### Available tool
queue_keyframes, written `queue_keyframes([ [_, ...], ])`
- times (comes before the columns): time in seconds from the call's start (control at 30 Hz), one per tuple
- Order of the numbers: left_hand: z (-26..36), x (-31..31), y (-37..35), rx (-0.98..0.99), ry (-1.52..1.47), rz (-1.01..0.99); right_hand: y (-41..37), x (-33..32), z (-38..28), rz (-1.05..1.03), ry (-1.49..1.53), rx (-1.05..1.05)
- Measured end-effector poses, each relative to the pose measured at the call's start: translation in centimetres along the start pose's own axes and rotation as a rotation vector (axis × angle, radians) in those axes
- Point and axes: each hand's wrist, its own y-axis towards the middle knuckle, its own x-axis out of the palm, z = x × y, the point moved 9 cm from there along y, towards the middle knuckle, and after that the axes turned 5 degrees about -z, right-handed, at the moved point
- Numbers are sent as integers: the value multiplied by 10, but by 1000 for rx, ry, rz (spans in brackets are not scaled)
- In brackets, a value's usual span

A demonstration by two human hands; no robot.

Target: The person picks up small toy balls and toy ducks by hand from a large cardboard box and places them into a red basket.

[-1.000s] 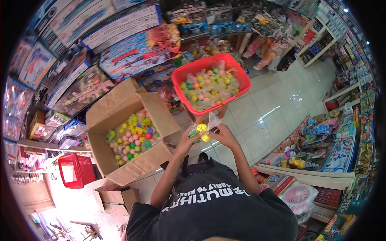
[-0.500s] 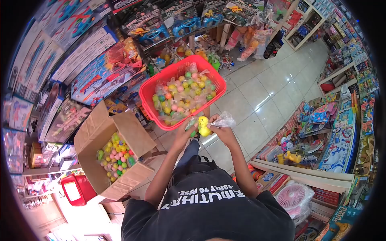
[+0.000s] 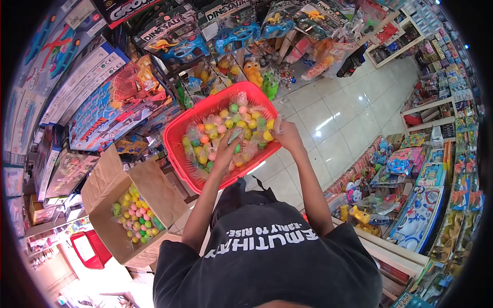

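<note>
A red plastic basket point(image 3: 177, 164) in front of me is filled with small yellow, pink, green and orange balls, many wrapped in clear plastic bags. My right hand point(image 3: 288, 137) is at its right rim, fingers pinched on a clear plastic bag point(image 3: 278, 124) with yellow balls point(image 3: 269, 134) beside the fingertips. Over the middle of the basket, my left hand point(image 3: 226, 150) is closed around crumpled clear plastic point(image 3: 236, 135), its fingers close above the bagged balls.
An open cardboard box point(image 3: 154, 190) with loose colored balls stands at the left, near a red container point(image 3: 95, 250). Boxed toys point(image 3: 115, 105) and hanging dinosaur packs point(image 3: 228, 28) line the left and back. Tiled floor point(image 3: 339, 108) runs to the right, beside shelves of toys point(image 3: 411, 205).
Both hands have moved forward from in front of the basket to over it and its right rim, the right one carrying the bagged yellow balls. The basket appears lower and further left.
</note>
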Motion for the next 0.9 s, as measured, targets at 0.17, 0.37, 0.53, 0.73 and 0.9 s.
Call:
queue_keyframes([
  [0.17,-19,-16,33,42,-7,-16,25,51,27,-96,-296,34],
  [0.37,-21,-15,46,-8,27,-27,32,81,47,-195,-432,151],
  [0.53,-29,-11,58,-21,34,-90,24,77,18,-353,-521,67],
  [0.73,-42,-16,74,9,79,-73,9,95,20,-518,-710,67],
  [0.9,-50,-13,81,-10,122,-62,9,80,14,-489,-532,38],
])
